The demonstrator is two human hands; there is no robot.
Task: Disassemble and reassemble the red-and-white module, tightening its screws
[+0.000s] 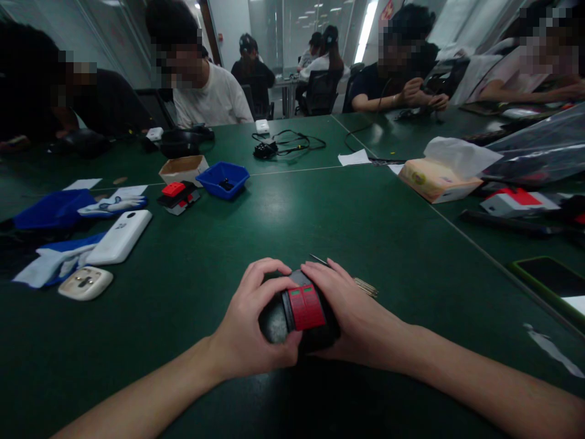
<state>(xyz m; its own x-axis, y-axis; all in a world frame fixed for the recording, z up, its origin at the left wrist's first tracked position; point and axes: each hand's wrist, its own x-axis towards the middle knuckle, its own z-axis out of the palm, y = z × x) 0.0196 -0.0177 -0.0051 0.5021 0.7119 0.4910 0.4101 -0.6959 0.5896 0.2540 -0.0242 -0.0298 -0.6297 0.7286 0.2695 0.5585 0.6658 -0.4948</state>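
Note:
Both of my hands are wrapped round a dark grey and black device with a red panel [307,306], low in the middle of the head view. Two small green marks show near the panel's upper edge. My left hand [247,320] curves about its left side, thumb at the lower edge and fingers at the top. On the right side lies my right hand [351,311], its fingers over the top; its thumb is mostly hidden. Beyond the right hand a thin pointed metal rod [319,259] and several thin brass-coloured rods [366,286] stick out, partly covered by it.
To the left are a white power bank [123,236], gloves [59,259], a cream-coloured plug piece [86,283] and a red-and-black block [178,196]. Farther back are a blue tray [223,181] and cables [292,143]. A tissue pack [439,180] and phone [555,277] lie right. Several people sit opposite.

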